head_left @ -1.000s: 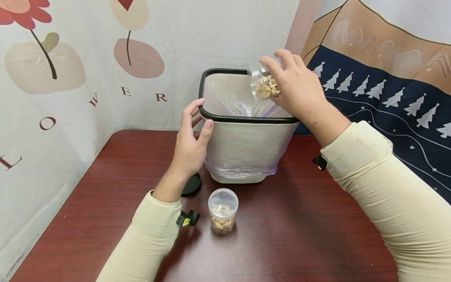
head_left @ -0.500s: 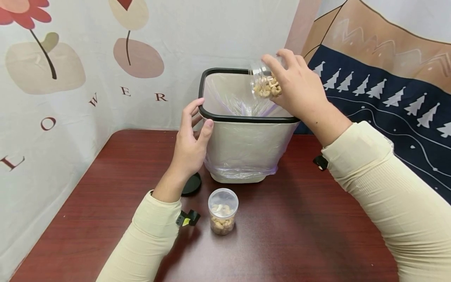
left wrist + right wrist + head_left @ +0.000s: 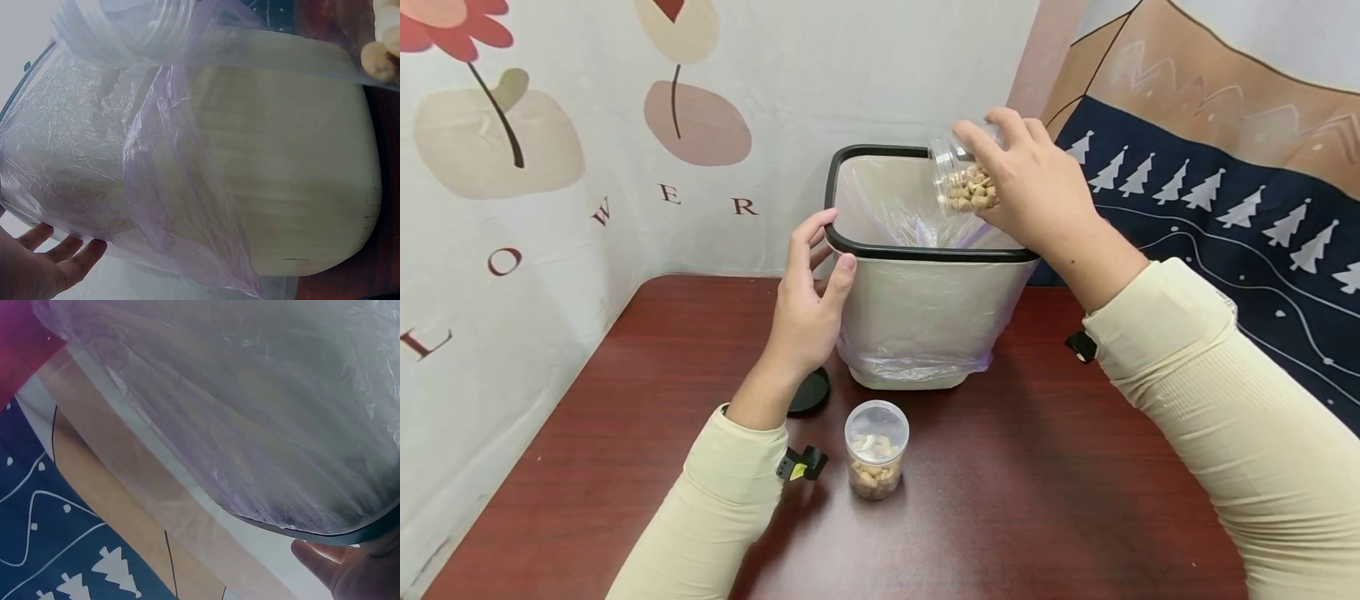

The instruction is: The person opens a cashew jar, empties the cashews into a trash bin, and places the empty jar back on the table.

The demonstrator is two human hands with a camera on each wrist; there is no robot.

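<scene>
In the head view my right hand grips a clear plastic jar, tipped on its side over the trash bin's opening, with its mouth toward the left. Cashews lie inside along its lower wall. My left hand holds the left corner of the trash bin, its thumb against the front and a fingertip at the black rim. A translucent purple-edged bag lines the bin and folds down outside. In front stands a second jar of cashews, upright, with a clear top.
A round black lid lies on the dark red table, partly hidden behind my left wrist. Behind the table hang a white flower-print cloth and a navy tree-print cloth, close beyond the bin.
The cashews have shifted and tumbled inside the tilted jar, which moves only slightly in my right hand. My left hand stays at the same corner of the trash bin.
</scene>
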